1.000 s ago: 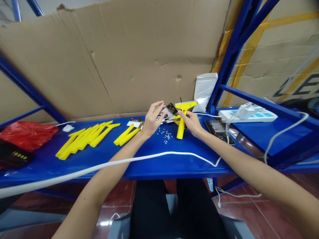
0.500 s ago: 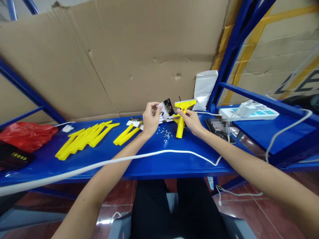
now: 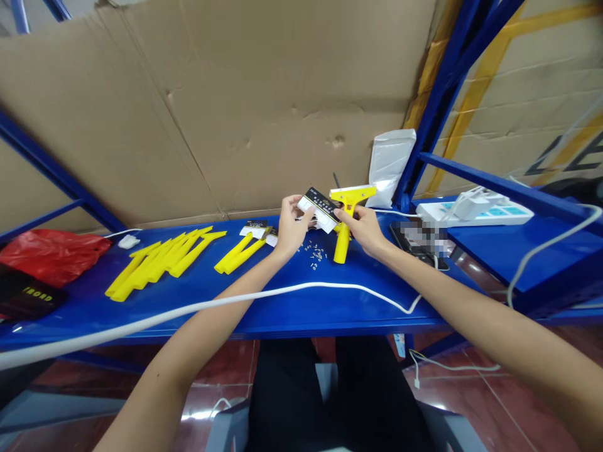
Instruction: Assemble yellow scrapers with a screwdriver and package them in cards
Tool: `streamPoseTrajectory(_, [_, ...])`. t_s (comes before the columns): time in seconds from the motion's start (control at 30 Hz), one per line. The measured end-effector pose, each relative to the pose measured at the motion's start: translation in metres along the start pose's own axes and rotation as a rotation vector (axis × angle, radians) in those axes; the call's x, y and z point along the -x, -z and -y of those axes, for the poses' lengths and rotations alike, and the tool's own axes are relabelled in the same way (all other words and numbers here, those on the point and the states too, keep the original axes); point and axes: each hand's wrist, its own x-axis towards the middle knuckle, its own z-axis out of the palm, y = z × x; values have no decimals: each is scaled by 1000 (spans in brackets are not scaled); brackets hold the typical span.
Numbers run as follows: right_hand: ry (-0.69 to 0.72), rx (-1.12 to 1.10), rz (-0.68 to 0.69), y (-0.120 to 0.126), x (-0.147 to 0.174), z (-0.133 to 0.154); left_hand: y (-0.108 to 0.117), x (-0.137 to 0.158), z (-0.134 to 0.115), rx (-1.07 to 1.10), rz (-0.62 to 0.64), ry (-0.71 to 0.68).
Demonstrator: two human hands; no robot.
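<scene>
My left hand (image 3: 293, 225) is closed on a black and white printed card (image 3: 320, 209), tilted above the blue shelf. My right hand (image 3: 363, 227) grips a yellow scraper (image 3: 342, 246) by its neck, with the wide head up and the handle pointing down. The right thumb reaches the card's right edge. Small loose screws and nuts (image 3: 316, 254) lie scattered on the shelf below the hands. To the left, two yellow scrapers (image 3: 238, 254) lie with black and white cards (image 3: 254, 228) at their heads. Whatever lies behind the held card is mostly hidden.
A row of yellow scrapers (image 3: 160, 260) lies on the shelf's left, near a red plastic bag (image 3: 56, 254). A white cable (image 3: 188, 311) crosses in front of the shelf. At right are a phone (image 3: 414, 242), a power strip (image 3: 499, 215) and a white pouch (image 3: 390, 166).
The card in my left hand has turned flatter and shifted right, now meeting the right thumb beside the scraper. The scraper has barely moved.
</scene>
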Motion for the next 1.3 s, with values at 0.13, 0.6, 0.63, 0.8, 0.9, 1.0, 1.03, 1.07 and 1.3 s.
streamPoseTrajectory(0.13, [46,-41,-61,0,-1,2,2,4,4,-275,18,-123])
streamPoseTrajectory(0.6, [65,-32,-73,-2,3,7,3,4,6,-649,55,-403])
streamPoseTrajectory(0.63, [60,-31,-77,-2,3,7,4,4,6,-646,61,-401])
streamPoseTrajectory(0.8, [3,-45,-75,-3,4,8,6,5,7,-536,108,-373])
streamPoseTrajectory(0.9, [-39,-69,-71,-3,5,11,8,4,8,-482,116,-362])
streamPoseTrajectory(1.0, [-64,-104,-64,-2,6,14,9,3,6,-450,117,-398])
streamPoseTrajectory(1.03, [-67,-121,-61,-2,6,14,10,3,5,-441,122,-409])
streamPoseTrajectory(1.07, [-70,-138,-63,-2,6,15,10,3,4,-433,126,-418])
streamPoseTrajectory(1.3, [-87,-198,-56,-1,0,8,11,3,-3,-343,205,-373])
